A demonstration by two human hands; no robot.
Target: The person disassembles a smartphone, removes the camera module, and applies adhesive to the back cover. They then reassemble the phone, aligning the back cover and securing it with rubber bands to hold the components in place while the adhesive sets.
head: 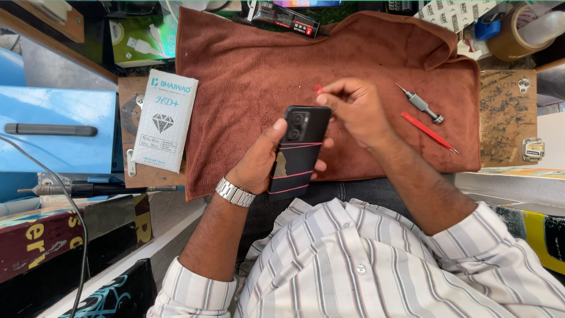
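Note:
My left hand (262, 158) grips a black smartphone (298, 150), back side up with the camera block at the top. Thin red rubber bands cross the phone's lower body. My right hand (351, 109) is just above the phone's top edge, fingertips pinched on a small red piece (318, 90), likely a rubber band. A metal watch (234, 192) sits on my left wrist. Both hands hover over a brown towel (247, 76) spread on the bench.
A small metal screwdriver (421, 103) and a red pointed tool (429, 132) lie on the towel's right side. A white flat packet (163, 121) lies left of the towel. A tape roll (512, 35) and boxes line the back. A soldering-type handle (82, 189) rests at left.

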